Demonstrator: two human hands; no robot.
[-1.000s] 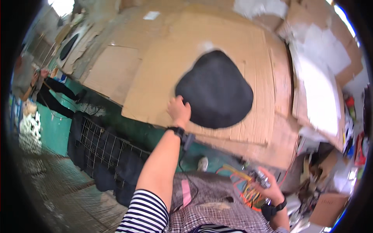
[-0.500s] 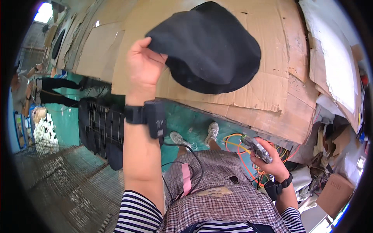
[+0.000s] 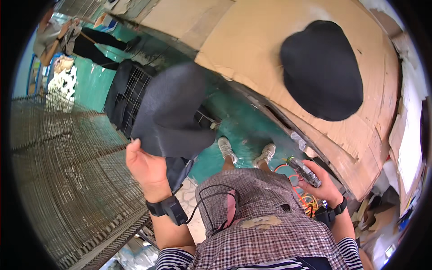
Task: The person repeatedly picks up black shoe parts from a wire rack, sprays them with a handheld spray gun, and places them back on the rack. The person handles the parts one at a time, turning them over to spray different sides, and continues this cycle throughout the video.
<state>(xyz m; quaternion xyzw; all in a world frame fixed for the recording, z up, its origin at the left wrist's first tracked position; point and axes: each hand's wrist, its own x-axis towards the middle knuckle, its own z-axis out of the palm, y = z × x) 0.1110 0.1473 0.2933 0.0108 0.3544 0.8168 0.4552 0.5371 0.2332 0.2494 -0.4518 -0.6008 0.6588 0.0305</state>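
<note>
Left hand [image 3: 146,168] clamped on edge of dark grey felt piece [image 3: 173,112] above wire cage [image 3: 128,96], right hand [image 3: 321,182] closed round spray bottle [image 3: 305,171], black oval piece [image 3: 321,69] flat on cardboard sheet [image 3: 252,49].

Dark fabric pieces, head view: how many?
2. One dark fabric piece hangs from the left hand, over the wire rack. The other dark piece lies flat on the cardboard sheet. More may be draped on the rack; unclear.

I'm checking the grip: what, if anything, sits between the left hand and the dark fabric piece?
Nothing visible: the left hand already grips the dark fabric piece by its lower edge, thumb on the cloth.
</note>
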